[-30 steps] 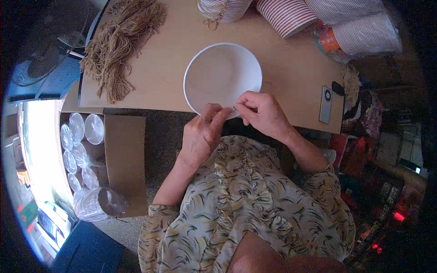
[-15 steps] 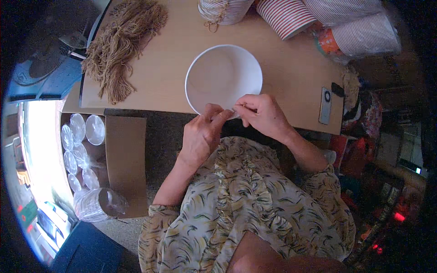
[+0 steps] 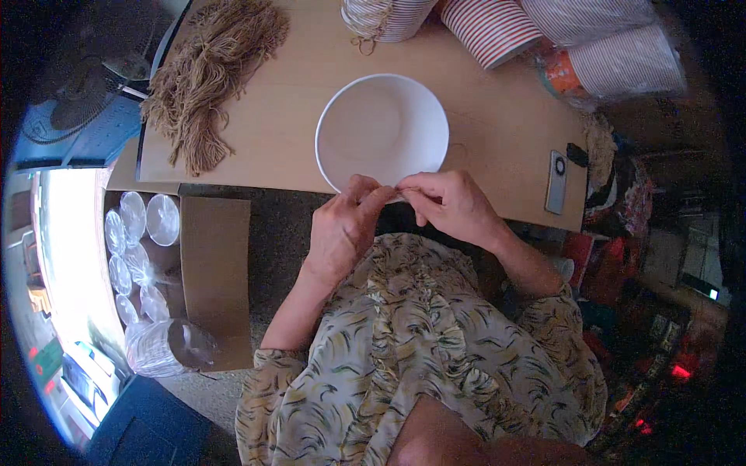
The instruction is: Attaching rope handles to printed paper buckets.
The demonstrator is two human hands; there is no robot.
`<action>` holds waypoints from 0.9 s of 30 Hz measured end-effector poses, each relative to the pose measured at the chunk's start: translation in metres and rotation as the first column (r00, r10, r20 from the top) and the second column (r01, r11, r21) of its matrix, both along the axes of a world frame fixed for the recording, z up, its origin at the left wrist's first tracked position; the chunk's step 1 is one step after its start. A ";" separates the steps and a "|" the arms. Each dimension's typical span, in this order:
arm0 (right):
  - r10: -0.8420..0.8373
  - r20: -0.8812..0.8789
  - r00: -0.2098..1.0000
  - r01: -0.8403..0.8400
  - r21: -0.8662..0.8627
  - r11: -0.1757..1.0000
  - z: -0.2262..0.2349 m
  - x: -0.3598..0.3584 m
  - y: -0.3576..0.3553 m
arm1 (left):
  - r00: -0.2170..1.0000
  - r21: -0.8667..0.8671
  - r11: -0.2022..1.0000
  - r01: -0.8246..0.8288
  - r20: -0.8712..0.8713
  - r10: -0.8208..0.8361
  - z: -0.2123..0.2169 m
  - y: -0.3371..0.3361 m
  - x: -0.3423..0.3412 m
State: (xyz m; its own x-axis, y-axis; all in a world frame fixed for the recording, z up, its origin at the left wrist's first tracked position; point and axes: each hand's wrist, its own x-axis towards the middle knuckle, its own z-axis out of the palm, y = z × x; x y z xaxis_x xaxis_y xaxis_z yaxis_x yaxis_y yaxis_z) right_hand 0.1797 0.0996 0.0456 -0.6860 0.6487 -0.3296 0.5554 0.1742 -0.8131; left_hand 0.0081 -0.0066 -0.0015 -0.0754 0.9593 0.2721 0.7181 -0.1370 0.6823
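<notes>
A round white paper bucket (image 3: pixel 342 144) stands at the near edge of the table, its open mouth facing me, with nothing visible inside. At its near rim my left hand (image 3: pixel 344 229) is closed, thumb and fingers pressed against the bucket's edge. My right hand (image 3: pixel 453 208) pinches beside it, its fingertips meeting those of the left. Whatever the right fingertips grip is too small and covered to make out. A thin loop of brown cord (image 3: pixel 460 147) shows on the table just right of the bucket.
A heap of brown cords (image 3: pixel 206 78) lies at the table's far left. Stacked striped buckets (image 3: pixel 489 31) and plastic-wrapped stacks (image 3: pixel 622 66) sit at the far right. A grey phone-like object (image 3: pixel 556 182) is near the right edge. Left below, a cardboard box (image 3: pixel 216 272) holds wrapped clear lids.
My right hand has shifted slightly down, and its fingertips have drawn closer to the left ones at the rim. The left hand and bucket stay nearly in place.
</notes>
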 end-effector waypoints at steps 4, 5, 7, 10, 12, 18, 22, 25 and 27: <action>0.012 0.009 1.000 -0.013 0.078 0.997 -0.006 0.002 0.000 | 1.000 0.003 1.000 0.017 0.021 -0.017 -0.001 0.000 -0.001; 0.012 0.010 1.000 -0.013 0.077 0.997 -0.005 0.003 0.001 | 1.000 0.002 1.000 0.017 0.022 -0.017 0.000 0.001 -0.001; 0.099 0.045 0.994 -0.107 0.244 0.964 -0.004 0.004 0.003 | 0.993 -0.003 0.999 0.046 0.109 -0.045 0.003 0.002 -0.002; 0.237 0.129 0.963 -0.269 0.492 0.828 0.001 0.003 0.009 | 0.990 -0.023 0.997 0.074 0.122 -0.071 0.007 0.006 -0.005; 0.272 0.082 0.959 -0.280 0.421 0.863 0.005 0.001 0.017 | 0.987 -0.062 0.994 0.094 0.140 -0.085 0.014 0.015 -0.011; 0.325 0.096 0.941 -0.339 0.302 0.891 0.031 -0.007 0.039 | 0.946 0.001 0.985 0.175 0.275 -0.169 0.012 0.049 -0.030; 0.280 0.138 0.950 -0.281 -0.007 0.960 0.029 -0.011 0.054 | 0.910 -0.011 0.973 0.232 0.354 -0.214 0.009 0.065 -0.036; 0.236 0.086 0.968 -0.235 -0.022 0.972 0.023 -0.010 0.057 | 0.888 -0.019 0.973 0.231 0.412 -0.203 0.012 0.068 -0.036; 0.184 0.045 0.982 -0.178 -0.106 0.978 0.018 -0.009 0.058 | 0.891 0.022 0.973 0.231 0.397 -0.220 0.008 0.070 -0.037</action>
State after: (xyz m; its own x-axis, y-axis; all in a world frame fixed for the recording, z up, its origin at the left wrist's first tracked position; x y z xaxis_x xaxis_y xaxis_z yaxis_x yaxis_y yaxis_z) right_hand 0.1705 0.1579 0.0633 -0.7684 0.4767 -0.4270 0.5657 0.1938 -0.8015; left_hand -0.0286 0.0633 0.0063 0.0476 0.9694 0.2407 0.3413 -0.2422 0.9082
